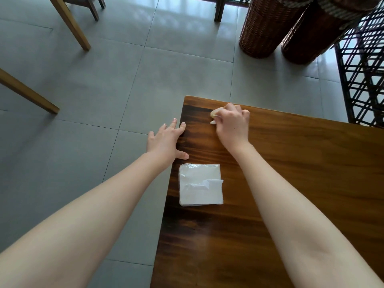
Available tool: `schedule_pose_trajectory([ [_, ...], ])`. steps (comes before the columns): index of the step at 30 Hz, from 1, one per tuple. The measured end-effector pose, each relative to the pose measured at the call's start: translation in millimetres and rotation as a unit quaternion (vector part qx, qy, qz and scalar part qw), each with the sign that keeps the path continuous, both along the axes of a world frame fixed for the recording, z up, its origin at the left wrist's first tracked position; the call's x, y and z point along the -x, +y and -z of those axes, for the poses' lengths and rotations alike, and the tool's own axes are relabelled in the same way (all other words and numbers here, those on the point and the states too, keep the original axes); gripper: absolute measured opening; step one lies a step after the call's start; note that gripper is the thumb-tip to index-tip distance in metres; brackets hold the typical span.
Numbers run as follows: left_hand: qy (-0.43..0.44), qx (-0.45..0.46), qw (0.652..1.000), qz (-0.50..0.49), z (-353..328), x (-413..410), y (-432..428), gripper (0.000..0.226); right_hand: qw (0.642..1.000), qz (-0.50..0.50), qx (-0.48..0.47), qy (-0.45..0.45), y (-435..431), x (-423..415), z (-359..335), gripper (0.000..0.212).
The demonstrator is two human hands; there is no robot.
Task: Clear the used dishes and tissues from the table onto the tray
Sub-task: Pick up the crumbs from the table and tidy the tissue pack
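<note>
While the right hand (231,123) grips what looks like a crumpled tissue (214,115), left hand (166,141), fingers spread, should steady the desk (291,173) edge

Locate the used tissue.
Head view: the tissue is gripped in the right hand near the far left corner of the table, beyond the napkin pack.

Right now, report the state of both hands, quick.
Left hand: open, fingers spread at the wooden table edge, holding nothing.
Right hand: curled round a crumpled tissue.
</note>
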State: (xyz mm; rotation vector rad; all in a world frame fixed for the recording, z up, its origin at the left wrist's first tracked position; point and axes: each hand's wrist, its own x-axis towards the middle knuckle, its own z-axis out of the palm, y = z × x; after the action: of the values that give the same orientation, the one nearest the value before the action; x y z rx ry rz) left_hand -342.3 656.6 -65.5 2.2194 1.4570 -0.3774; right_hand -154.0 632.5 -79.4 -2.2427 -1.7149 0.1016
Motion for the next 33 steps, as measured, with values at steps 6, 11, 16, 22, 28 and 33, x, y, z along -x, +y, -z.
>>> schedule_pose_trajectory([
  [6,-0.007,0.004,1.000,-0.005,0.7,1.7,0.8,0.100,0.981,0.192,0.005,0.020,-9.2,-37.1,4.5,0.023],
  [11,-0.005,0.005,1.000,-0.006,-1.0,1.6,0.5,0.099,0.999,0.033,0.015,0.011,7.9,24.7,5.2,0.024],
  [16,0.002,0.002,1.000,0.000,-1.4,2.7,0.2,0.099,0.999,-0.039,0.028,0.015,-4.0,10.1,-4.6,0.023],
  [22,0.014,0.000,1.000,0.019,-0.1,6.8,-13.4,0.088,0.964,0.256,0.065,0.009,-83.6,-91.7,-5.4,0.023],
  [28,-0.025,-0.101,0.992,0.068,-7.7,17.3,-40.5,0.059,0.962,0.264,0.065,0.008,-95.3,-38.3,-1.1,0.030],
  [33,-0.045,-0.119,0.990,0.061,-21.5,30.2,-61.8,0.057,0.991,0.089,0.094,-0.033,-115.5,-0.5,-6.3,0.028],
])
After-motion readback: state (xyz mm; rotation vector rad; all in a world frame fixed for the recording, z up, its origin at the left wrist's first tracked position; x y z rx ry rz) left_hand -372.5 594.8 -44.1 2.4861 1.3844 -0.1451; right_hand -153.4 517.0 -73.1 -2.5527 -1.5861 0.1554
